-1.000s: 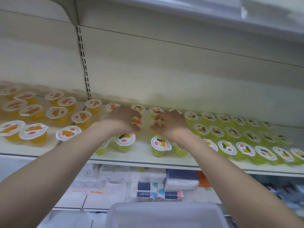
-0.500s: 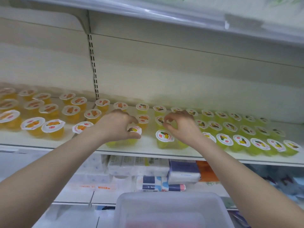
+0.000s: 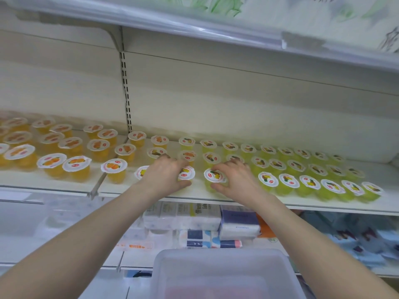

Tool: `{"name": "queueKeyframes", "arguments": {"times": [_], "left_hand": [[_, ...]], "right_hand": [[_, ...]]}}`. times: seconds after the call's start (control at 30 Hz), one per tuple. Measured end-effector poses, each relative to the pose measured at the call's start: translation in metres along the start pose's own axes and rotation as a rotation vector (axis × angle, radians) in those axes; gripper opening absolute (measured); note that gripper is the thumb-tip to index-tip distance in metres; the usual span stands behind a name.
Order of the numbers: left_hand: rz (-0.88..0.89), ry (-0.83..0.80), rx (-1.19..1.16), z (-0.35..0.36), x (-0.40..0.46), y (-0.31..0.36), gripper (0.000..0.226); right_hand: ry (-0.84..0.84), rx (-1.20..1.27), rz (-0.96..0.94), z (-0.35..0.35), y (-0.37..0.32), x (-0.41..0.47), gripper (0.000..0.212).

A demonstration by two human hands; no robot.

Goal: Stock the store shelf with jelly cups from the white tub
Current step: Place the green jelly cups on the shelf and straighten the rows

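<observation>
Both hands reach onto the cream store shelf (image 3: pixel 194 196), which carries rows of jelly cups. My left hand (image 3: pixel 165 175) grips a yellow-green jelly cup (image 3: pixel 187 174) in the front row, thumb under its rim and fingers over the lid. My right hand (image 3: pixel 236 180) holds another yellow-green jelly cup (image 3: pixel 213 175) just to the right, fingers curled round its side. Orange jelly cups (image 3: pixel 114 169) fill the shelf's left part and green jelly cups (image 3: pixel 289 182) its right part. The white tub (image 3: pixel 164 275) sits below at the bottom centre.
A metal divider (image 3: pixel 98 185) splits the shelf front at the left. An upper shelf edge (image 3: pixel 194 24) overhangs. Tissue packs (image 3: pixel 183 216) and blue-and-white packets (image 3: pixel 239 223) lie on the lower shelf. A slotted upright (image 3: pixel 126 89) runs down the back wall.
Both hands have drawn back from the middle row to the front row. Each now holds a front-row cup. The view has tilted up slightly.
</observation>
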State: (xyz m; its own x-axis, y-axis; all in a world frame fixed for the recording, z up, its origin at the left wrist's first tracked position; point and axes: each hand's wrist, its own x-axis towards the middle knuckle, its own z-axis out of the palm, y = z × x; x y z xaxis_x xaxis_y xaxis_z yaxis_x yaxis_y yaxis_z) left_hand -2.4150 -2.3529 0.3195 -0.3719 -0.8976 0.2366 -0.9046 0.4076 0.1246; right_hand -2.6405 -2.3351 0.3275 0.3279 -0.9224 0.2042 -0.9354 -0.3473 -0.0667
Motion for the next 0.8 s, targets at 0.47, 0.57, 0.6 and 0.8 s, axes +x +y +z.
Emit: {"name": "queueKeyframes", "arguments": {"times": [0.47,0.57,0.6,0.8], "left_hand": [[-0.059,0.046,0.020,0.008,-0.009,0.006,0.061],[-0.037,0.078,0.050,0.004,-0.015,0.000,0.075],[-0.028,0.105,0.059,-0.001,-0.018,-0.004,0.078],[-0.081,0.115,0.143,-0.026,-0.048,-0.058,0.074]], "right_hand": [[0.056,-0.057,0.053,0.006,-0.008,-0.002,0.040],[0.034,-0.111,0.056,0.004,-0.010,-0.002,0.046],[0.034,-0.127,0.051,0.002,-0.011,-0.002,0.051],[0.123,-0.105,-0.041,-0.003,-0.043,0.007,0.057]]}}
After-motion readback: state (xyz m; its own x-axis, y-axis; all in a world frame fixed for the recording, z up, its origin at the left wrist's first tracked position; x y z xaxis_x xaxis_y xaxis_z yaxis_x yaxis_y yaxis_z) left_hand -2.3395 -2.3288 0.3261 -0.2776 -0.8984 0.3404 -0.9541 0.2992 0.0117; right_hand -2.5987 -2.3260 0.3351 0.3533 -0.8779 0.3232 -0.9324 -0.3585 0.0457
